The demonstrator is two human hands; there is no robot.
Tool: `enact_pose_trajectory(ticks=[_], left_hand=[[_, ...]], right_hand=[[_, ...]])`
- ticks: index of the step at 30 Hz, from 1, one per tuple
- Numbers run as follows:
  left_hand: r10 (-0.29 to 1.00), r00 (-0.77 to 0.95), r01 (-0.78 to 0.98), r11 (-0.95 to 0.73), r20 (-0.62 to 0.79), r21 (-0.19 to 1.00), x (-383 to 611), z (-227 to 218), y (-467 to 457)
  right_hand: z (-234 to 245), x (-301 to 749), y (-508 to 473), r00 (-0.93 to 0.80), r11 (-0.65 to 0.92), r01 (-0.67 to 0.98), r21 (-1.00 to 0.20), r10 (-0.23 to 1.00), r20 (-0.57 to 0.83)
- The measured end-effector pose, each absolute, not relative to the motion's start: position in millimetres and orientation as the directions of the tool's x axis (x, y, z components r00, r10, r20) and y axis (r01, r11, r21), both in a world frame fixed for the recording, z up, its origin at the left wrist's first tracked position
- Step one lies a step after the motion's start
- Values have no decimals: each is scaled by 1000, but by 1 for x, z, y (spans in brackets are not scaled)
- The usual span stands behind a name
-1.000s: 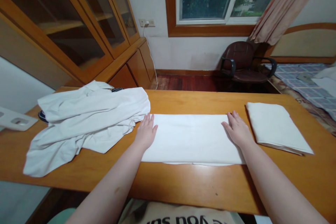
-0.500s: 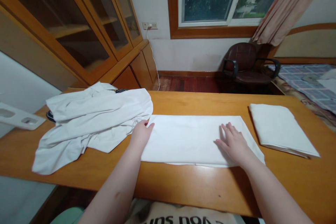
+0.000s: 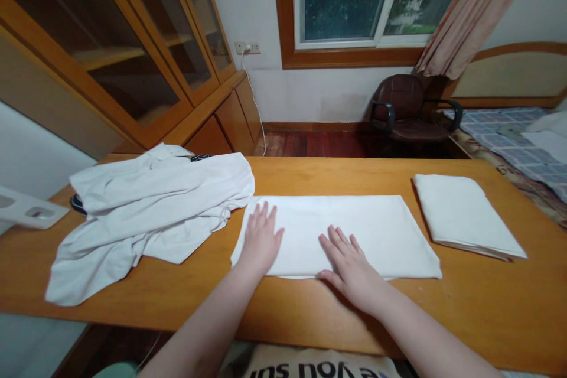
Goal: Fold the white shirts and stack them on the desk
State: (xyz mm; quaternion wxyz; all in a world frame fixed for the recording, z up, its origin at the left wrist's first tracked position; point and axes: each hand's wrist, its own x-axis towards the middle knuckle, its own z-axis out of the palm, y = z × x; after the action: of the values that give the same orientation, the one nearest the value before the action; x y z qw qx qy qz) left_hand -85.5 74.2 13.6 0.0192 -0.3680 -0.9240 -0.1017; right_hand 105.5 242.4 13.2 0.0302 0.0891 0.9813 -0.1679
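Note:
A white cloth (image 3: 376, 224), folded into a long flat strip, lies in front of me on the wooden table (image 3: 319, 313). My left hand (image 3: 260, 239) rests on its left end with the fingers spread. Near the middle of the strip, my right hand (image 3: 348, 263) lies with its fingers stretched out over the front half. Neither hand grips anything. To the left is a loose, crumpled white garment (image 3: 163, 207) with a dark striped bit showing at its back edge. A folded white cloth (image 3: 465, 215) lies at the right, apart from both hands.
A white plastic piece with oval openings (image 3: 33, 209) juts in over the table's left edge. Beyond the table stand a glass-fronted wooden cabinet (image 3: 133, 41) and a dark red armchair (image 3: 403, 109). A bed with a checked cover (image 3: 500, 130) is at the far right.
My left hand has let go of the strip's left edge and now lies flat on top. The right hand has slid left and towards me, from the right end to the middle.

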Motion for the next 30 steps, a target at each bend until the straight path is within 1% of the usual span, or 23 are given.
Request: enact_pose_trajectory(ticks=[1, 3, 4, 6, 10, 13, 17, 21, 25, 28, 30], left_hand=[[778, -625, 776, 610, 64, 161, -73, 11, 78], [874, -486, 864, 481, -2, 145, -56, 4, 79], [889, -458, 880, 456, -19, 137, -52, 1, 78], [883, -468, 876, 468, -29, 116, -54, -3, 70], [831, -556, 827, 556, -34, 81, -70, -4, 45], [774, -633, 772, 632, -14, 67, -75, -2, 29], [697, -716, 696, 717, -31, 44, -74, -1, 18], [621, -783, 621, 784, -44, 15, -77, -3, 11], [555, -829, 554, 832, -64, 34, -85, -8, -2], [517, -852, 515, 856, -81, 43, -92, -10, -13], [477, -875, 477, 879, -79, 27, -93, -11, -18]], right_hand=[[13, 103, 241, -988, 931, 152, -331, 133, -79], [11, 99, 242, -993, 941, 118, -317, 103, -66], [9, 99, 244, -991, 946, 129, -298, 114, -65], [3, 102, 253, -976, 946, 218, -240, 206, -73], [-9, 119, 280, -878, 872, 479, -106, 474, -68], [-15, 139, 302, -813, 812, 583, -43, 581, -38], [-21, 160, 325, -764, 765, 644, 10, 644, -22], [-24, 168, 334, -758, 759, 651, 31, 651, -26], [-23, 168, 333, -743, 743, 667, 49, 669, -26], [-19, 167, 335, -695, 696, 716, 53, 718, -40], [-16, 168, 336, -646, 647, 760, 55, 762, -39]])
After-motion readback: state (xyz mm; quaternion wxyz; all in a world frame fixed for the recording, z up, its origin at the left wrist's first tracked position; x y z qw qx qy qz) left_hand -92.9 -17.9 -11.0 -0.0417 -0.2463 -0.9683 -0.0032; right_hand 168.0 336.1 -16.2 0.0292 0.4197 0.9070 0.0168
